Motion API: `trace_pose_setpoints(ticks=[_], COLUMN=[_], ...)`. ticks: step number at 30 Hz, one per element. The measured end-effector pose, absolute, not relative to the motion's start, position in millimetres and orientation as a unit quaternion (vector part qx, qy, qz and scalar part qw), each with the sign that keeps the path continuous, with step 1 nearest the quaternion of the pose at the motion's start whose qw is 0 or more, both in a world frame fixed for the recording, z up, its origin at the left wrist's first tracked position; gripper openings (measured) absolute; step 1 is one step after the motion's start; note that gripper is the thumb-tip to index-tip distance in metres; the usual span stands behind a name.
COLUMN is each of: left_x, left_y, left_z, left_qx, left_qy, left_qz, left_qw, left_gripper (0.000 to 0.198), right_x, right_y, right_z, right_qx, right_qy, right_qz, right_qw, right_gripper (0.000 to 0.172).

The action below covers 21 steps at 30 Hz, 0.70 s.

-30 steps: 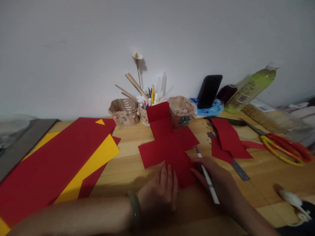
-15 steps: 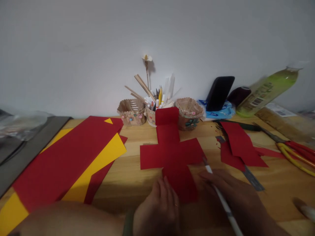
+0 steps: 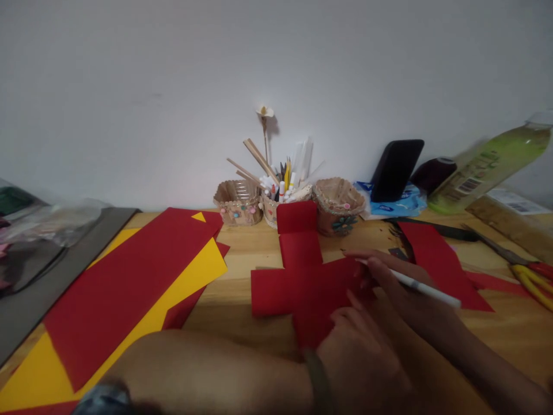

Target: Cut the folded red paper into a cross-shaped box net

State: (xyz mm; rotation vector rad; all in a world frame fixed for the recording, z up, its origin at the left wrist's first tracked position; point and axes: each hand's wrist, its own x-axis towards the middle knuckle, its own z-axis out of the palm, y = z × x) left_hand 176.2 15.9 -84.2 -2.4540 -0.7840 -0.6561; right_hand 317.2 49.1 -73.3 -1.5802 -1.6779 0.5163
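A cross-shaped piece of red paper point(image 3: 302, 288) lies on the wooden table, its far arm creased and bent up at the end. My left hand point(image 3: 358, 346) rests on the lower right part of the cross, fingers stretched over the paper. Over the right arm of the cross, my right hand point(image 3: 401, 288) is closed around a slim white pen point(image 3: 425, 289), whose tip points left. The two hands are close together and hide the right end of the cross and part of its near arm.
Red sheets point(image 3: 129, 288) and yellow sheets point(image 3: 194, 276) overlap at the left. Decorated baskets point(image 3: 237, 213) stand along the wall. At the right are red paper offcuts point(image 3: 436, 259), scissors point(image 3: 533, 282), a leaning phone point(image 3: 396, 170) and a tilted bottle point(image 3: 484, 167).
My left hand has moved right, from the near arm's left side onto the paper. My right hand has moved up and tilted the pen flatter. The view has shifted slightly.
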Motion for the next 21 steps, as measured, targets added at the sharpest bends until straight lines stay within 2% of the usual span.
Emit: trace_pose_setpoints(ticks=[2,6,9,14,21], left_x=[188.1,195.8,193.4,187.0,188.7], left_y=[16.5,23.0,25.8,25.1,28.4], left_z=[-88.5,-95.9,-103.4,-112.6,-122.9], left_qx=[-0.897,-0.917,-0.913,-0.906,-0.892], left_qy=[-0.29,-0.284,-0.309,-0.295,-0.299], left_qz=[-0.239,-0.168,-0.155,-0.169,-0.232], left_qw=[0.234,0.222,0.219,0.253,0.247], left_gripper=[0.03,0.028,0.03,0.031,0.023], right_x=[312.0,304.8,303.8,307.9,311.4], right_y=[53.7,63.6,70.1,73.1,69.1], right_z=[-72.6,-73.2,-79.6,-93.5,-97.2], right_qx=[-0.633,-0.643,-0.648,-0.665,-0.654], right_qy=[-0.623,-0.572,-0.517,-0.474,-0.484], right_qz=[0.245,0.349,0.417,0.419,0.407], right_qw=[0.389,0.371,0.372,0.396,0.416], right_gripper=[0.04,0.026,0.027,0.023,0.027])
